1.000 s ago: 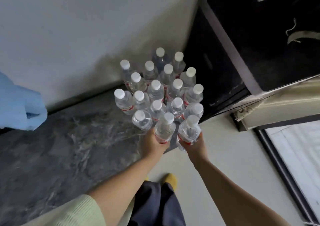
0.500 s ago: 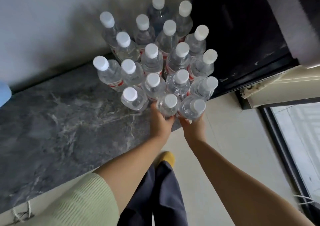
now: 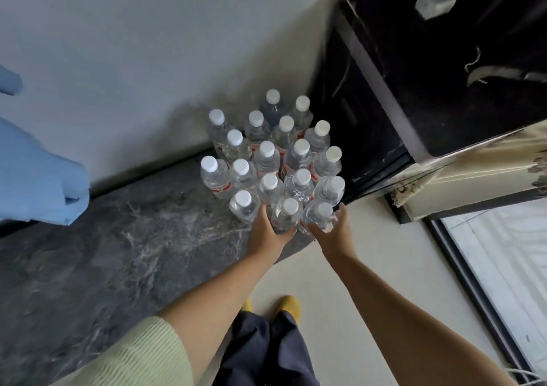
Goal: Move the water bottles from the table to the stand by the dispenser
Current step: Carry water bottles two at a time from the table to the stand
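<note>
Against the grey wall [image 3: 124, 45], a dark marbled stand [image 3: 88, 267] ran from left to right, ending beside a black cabinet [image 3: 444, 60]. At the left edge sat part of a pale blue object [image 3: 32, 178], perhaps the dispenser's jug, though too little showed to be sure. Pale floor [image 3: 340, 282] lay below, with dark trousers [image 3: 266, 353] and yellow shoes [image 3: 288, 302] in view.

Packed in the stand's far right corner stood a cluster of bottles [image 3: 266, 160], upright, white-capped, touching one another. Two sat at the front edge: the left bottle [image 3: 285, 215] and the right bottle [image 3: 318, 217].

Around the left bottle, the left hand [image 3: 268, 234] was wrapped from below, fingers curled about its body. Beside the right bottle, the right hand [image 3: 333, 234] lay with fingers spread and relaxed, cupping but seemingly not gripping it.

Judging by this, the step was the setting down of a pair into the cluster, with the right bottle about let go. Next, the left hand would need to release cleanly and both draw back without toppling the front row, which stood close to the edge, before going back to the table for more.
</note>
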A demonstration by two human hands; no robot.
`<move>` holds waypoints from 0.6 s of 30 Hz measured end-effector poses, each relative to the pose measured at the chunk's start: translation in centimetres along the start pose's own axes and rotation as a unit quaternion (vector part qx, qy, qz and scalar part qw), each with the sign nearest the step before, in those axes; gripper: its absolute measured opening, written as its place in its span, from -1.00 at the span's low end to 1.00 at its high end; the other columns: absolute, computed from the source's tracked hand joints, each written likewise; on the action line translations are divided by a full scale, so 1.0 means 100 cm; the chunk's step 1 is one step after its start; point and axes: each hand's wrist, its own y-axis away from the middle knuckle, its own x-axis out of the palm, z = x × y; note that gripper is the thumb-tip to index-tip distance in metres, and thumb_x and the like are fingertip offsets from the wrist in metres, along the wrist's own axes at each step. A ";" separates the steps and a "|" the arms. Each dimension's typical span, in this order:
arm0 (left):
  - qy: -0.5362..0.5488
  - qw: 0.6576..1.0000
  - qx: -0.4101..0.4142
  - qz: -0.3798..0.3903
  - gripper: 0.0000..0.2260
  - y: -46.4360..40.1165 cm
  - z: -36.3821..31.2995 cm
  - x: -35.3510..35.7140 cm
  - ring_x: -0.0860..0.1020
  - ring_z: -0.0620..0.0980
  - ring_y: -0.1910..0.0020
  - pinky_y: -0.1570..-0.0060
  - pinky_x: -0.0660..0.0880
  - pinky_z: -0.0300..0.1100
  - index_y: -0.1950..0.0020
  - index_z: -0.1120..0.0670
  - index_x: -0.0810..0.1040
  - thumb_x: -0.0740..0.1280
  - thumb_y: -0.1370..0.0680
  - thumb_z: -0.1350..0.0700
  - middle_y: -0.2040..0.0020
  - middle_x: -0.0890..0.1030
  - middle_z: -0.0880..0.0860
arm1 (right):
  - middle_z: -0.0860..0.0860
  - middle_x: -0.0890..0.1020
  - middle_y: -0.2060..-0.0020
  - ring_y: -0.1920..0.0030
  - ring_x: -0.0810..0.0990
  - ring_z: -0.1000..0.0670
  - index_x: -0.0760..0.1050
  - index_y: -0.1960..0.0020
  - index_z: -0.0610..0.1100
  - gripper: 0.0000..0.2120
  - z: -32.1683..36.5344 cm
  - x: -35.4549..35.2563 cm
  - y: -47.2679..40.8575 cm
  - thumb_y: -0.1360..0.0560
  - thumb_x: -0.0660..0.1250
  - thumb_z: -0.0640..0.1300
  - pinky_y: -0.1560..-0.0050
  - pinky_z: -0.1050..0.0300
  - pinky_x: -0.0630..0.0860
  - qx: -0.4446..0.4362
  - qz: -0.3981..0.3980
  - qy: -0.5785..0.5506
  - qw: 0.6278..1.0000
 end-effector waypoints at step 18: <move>-0.285 0.909 0.300 -0.054 -0.64 0.025 -0.235 -0.150 0.47 0.09 -0.25 -0.20 0.35 -0.12 -0.28 0.09 0.52 0.26 -0.58 -0.08 -0.26 0.54 0.09 | -0.08 0.13 -0.53 -0.48 0.22 -0.09 0.06 -0.55 -0.09 -0.28 0.235 -0.107 0.044 -0.53 0.33 0.03 -0.42 0.03 0.26 -0.229 -0.046 0.233 0.944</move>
